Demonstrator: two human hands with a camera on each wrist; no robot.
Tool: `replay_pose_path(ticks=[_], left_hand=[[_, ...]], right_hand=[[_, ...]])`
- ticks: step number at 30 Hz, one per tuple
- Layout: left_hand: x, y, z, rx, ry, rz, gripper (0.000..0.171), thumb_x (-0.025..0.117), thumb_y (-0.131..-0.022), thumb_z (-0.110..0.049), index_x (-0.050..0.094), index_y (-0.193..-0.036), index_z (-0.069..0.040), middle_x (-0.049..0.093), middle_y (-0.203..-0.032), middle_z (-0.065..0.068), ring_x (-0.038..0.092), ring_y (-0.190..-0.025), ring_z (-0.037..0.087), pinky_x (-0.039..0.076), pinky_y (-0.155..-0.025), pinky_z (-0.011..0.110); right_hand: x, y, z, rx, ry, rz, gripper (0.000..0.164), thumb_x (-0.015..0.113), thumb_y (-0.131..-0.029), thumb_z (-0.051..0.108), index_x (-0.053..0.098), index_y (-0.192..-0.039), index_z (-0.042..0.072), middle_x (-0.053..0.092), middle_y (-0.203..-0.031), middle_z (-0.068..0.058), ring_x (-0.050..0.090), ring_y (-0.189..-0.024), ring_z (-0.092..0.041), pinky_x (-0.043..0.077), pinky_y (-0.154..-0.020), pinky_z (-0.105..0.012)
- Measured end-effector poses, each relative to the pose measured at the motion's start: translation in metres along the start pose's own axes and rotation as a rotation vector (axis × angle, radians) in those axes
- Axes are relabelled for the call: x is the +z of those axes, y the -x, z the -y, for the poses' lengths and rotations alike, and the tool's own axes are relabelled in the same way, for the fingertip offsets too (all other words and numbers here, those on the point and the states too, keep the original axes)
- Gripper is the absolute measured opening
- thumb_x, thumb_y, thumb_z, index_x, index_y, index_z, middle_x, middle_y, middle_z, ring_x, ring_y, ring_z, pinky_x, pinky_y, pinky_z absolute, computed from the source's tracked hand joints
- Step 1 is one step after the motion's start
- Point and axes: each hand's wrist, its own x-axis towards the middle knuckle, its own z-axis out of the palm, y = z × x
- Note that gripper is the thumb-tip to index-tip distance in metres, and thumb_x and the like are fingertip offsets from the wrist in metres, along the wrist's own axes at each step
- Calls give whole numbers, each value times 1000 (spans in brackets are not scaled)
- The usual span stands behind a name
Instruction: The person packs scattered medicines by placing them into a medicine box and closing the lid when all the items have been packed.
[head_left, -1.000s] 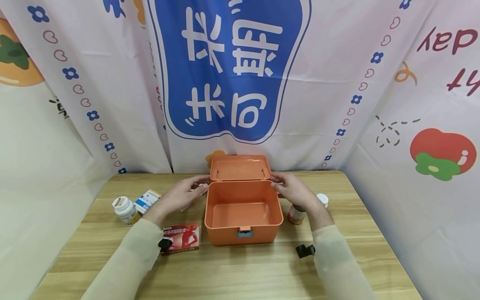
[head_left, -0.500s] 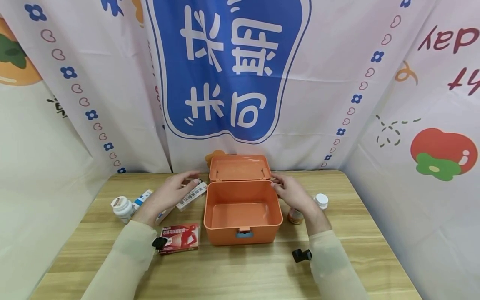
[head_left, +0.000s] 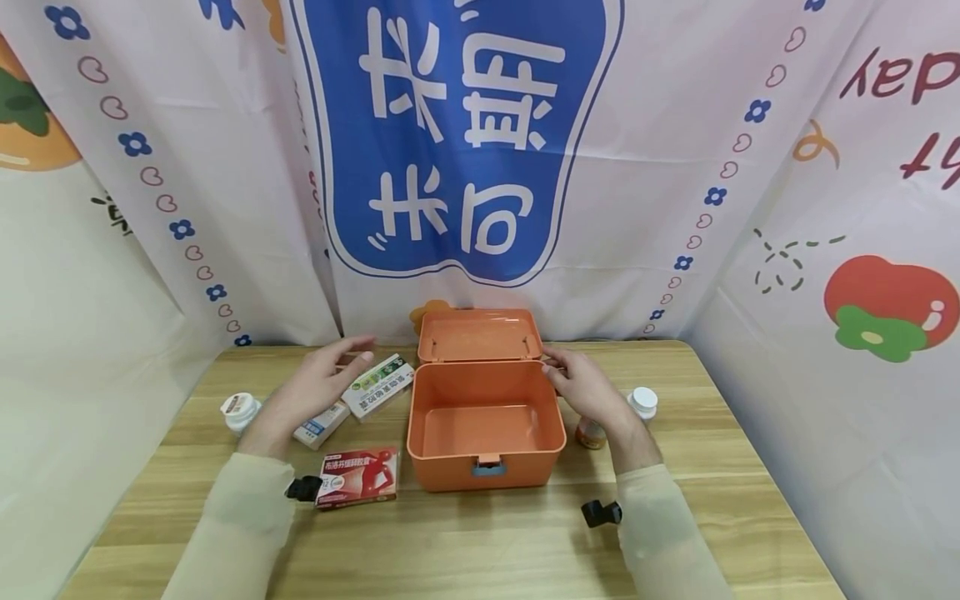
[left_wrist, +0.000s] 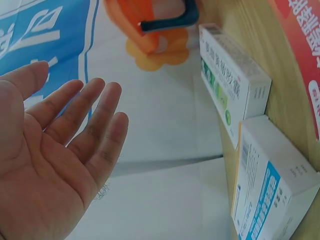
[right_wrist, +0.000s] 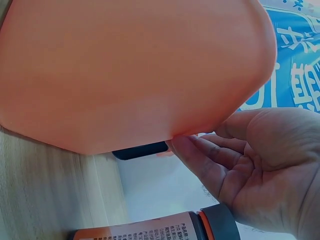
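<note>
An orange plastic storage box (head_left: pixel 487 471) stands in the middle of the table, its hinged lid (head_left: pixel 480 335) tipped back and its inside bare. At its back right corner my right hand (head_left: pixel 588 385) grips the rim near the hinge; the right wrist view shows thumb and fingertips at the box edge. My left hand (head_left: pixel 318 385) hovers palm-up, holding nothing, left of the box. Nearest to it are a white-and-green medicine box (head_left: pixel 381 387) and a white-and-blue medicine box (head_left: pixel 321 425), partly covered by the hand in the head view.
A red medicine box (head_left: pixel 360 477) lies front left of the storage box. A white pill bottle (head_left: pixel 242 412) stands far left. Right of the storage box are a brown-orange bottle (head_left: pixel 590 432) and a white-capped bottle (head_left: pixel 643 402), partly behind the forearm. Printed curtains (head_left: pixel 637 167) enclose the table.
My left hand has left the storage box's back left corner and moved left, uncovering the white-and-green and white-and-blue medicine boxes. My right hand stays at the back right corner.
</note>
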Motion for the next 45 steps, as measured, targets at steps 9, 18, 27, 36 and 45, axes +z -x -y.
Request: replay_pose_path(ticks=[9, 18, 27, 36, 45], left_hand=[[-21, 13, 8, -62, 10, -23, 68, 37, -110, -62, 36, -165, -22, 47, -165, 14, 48, -146, 47, 37, -118, 73], [-39, 27, 24, -94, 11, -93, 69, 36, -111, -60, 31, -167, -21, 45, -165, 20, 42, -147, 53, 34, -115, 77], [-56, 42, 43, -118, 2, -167, 64, 36, -113, -54, 31, -167, -21, 45, -164, 22, 41, -147, 58, 35, -112, 79], [-68, 58, 63, -147, 63, -189, 62, 34, -114, -51, 31, -166, -18, 46, -162, 26, 38, -147, 60, 30, -109, 83], [-74, 63, 91, -176, 84, -208, 62, 32, -114, -50, 33, -165, -15, 49, -156, 30, 54, -142, 28, 35, -110, 79]], right_hand=[[-1, 0, -1, -10, 7, -6, 49, 51, -111, 16, 46, -158, 1, 68, -140, -20, 72, -120, -33, 64, -94, -42], [1, 1, 0, -7, 34, -14, 50, 51, -112, 19, 45, -159, 4, 68, -143, -17, 72, -122, -31, 61, -102, -48], [1, 1, 1, -6, 41, -22, 50, 51, -112, 20, 45, -159, 4, 68, -143, -17, 71, -122, -30, 58, -106, -50], [2, 2, 0, 5, 55, -12, 50, 51, -112, 22, 45, -159, 5, 67, -145, -16, 70, -124, -30, 58, -107, -50], [1, 2, 0, 0, 58, -14, 50, 51, -112, 21, 45, -159, 7, 70, -140, -16, 72, -119, -28, 60, -103, -48]])
